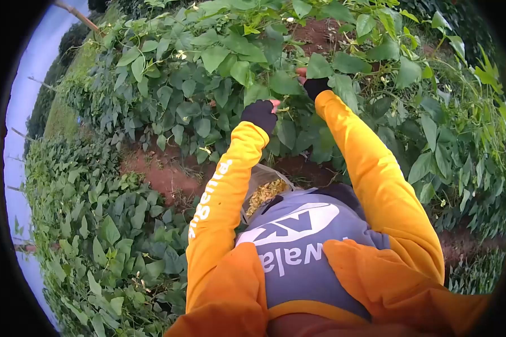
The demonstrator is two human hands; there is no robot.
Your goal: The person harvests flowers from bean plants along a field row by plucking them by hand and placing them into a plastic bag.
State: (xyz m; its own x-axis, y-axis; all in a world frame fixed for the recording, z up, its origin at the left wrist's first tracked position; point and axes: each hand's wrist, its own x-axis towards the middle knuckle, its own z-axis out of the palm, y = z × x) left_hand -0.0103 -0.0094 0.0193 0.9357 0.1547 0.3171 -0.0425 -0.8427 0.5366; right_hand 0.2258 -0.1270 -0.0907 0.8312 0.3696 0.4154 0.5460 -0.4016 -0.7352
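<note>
Where the grey shirt (298, 222) bulges forward, an open bag (258, 177) of small yellow pieces (266, 195) sits just beside it; this bag is the reference for positions below. Leafy vines (219, 84) stand directly beyond the bag and spread to both sides. The left grip (262, 114), in a dark covering with bare fingertips, is beyond the bag at the near face of the foliage; its fingers appear bent, but whether they have hold of anything cannot be determined. The right grip (311, 82), farther beyond the bag and to its right, is partly screened by leaves; its opening and contents cannot be determined. Obstruction noted: a broad leaf (285, 83) between the two grips. Left of the bag, a patch of reddish soil (166, 174) is exposed. Far beyond the bag, to the left, a wooden pole (77, 17) slants above the foliage.
</note>
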